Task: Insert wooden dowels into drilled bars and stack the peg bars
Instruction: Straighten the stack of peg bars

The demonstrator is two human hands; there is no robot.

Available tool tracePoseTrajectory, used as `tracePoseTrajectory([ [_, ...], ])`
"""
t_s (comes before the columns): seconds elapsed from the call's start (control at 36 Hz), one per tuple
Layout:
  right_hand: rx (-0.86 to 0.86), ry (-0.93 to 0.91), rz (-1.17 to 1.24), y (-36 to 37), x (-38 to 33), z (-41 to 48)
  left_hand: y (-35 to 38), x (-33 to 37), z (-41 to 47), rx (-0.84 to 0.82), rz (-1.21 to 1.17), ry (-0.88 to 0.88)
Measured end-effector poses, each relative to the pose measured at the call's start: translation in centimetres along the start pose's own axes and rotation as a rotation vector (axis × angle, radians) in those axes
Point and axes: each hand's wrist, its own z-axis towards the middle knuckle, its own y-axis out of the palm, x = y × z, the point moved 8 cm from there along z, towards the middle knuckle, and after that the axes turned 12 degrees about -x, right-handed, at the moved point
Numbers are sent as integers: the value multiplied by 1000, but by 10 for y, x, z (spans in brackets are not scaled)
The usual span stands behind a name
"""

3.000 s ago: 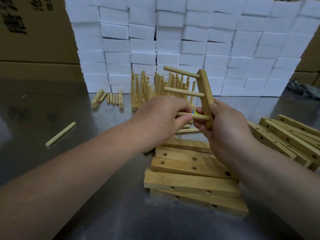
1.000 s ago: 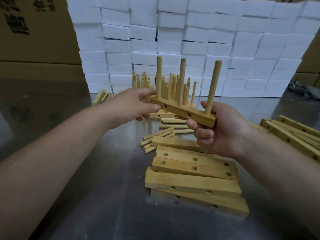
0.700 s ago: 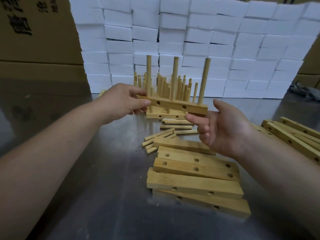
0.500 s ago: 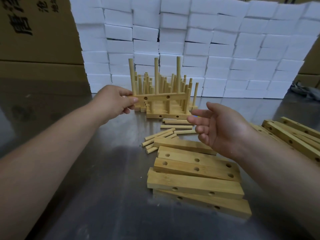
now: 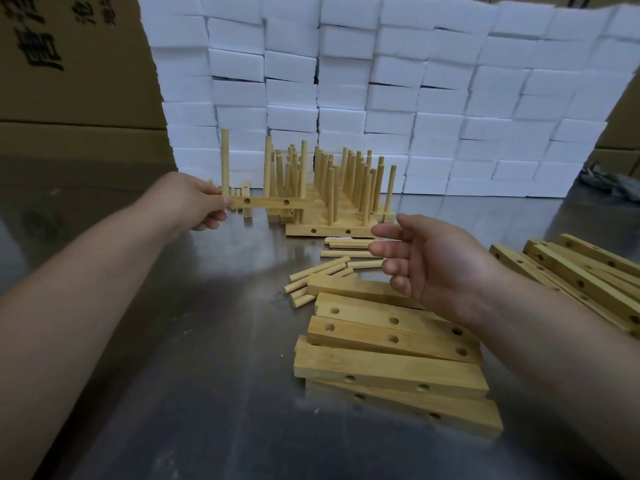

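Left hand [image 5: 202,206] pinches the peg bar [image 5: 266,202] by its end at 11 o'clock. Its 3 dowels stand upright and it is held level beside the finished bars [image 5: 329,231], probably so it seats flat. Right hand [image 5: 436,268] is slack and empty over the loose dowels [image 5: 320,269] at 1 o'clock.

Setting: a small assembly workshop or factory packing area, not a home.

Evidence:
- The work surface is a bare sheet-metal table [image 5: 194,375], scuffed and reflective.
- Behind it, identical white blocks [image 5: 433,98] are stacked in even rows, many layers high, forming a wall.
- Large brown cartons [image 5: 69,81] with black printed characters stand at rear left, with more brown card at the right edge.
- Stock is laid out in batches. Drilled bars [image 5: 388,372] are piled flat at front and right, with loose dowels [image 5: 318,271] beside them. Finished peg bars [image 5: 332,230] are lined up at the back.
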Motion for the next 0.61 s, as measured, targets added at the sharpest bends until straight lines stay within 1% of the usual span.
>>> tracePoseTrajectory([
  [0.14,-5,0,-2,1,0,0,-7,-7,2,-40,-99,-28],
  [0.22,-11,5,-3,2,1,-1,-4,-11,5,-75,-67,-31],
  [0.36,-23,9,-16,5,1,-2,22,-17,9,-165,-13,-39],
  [0.47,-19,-8,-40,3,-1,-3,30,-27,13,-163,3,-58],
  [0.53,-20,-14,-51,4,-2,-3,30,-30,14,-154,55,-60],
  [0.61,-3,-31,-100,4,-4,-3,29,-28,14,-122,212,-32],
])
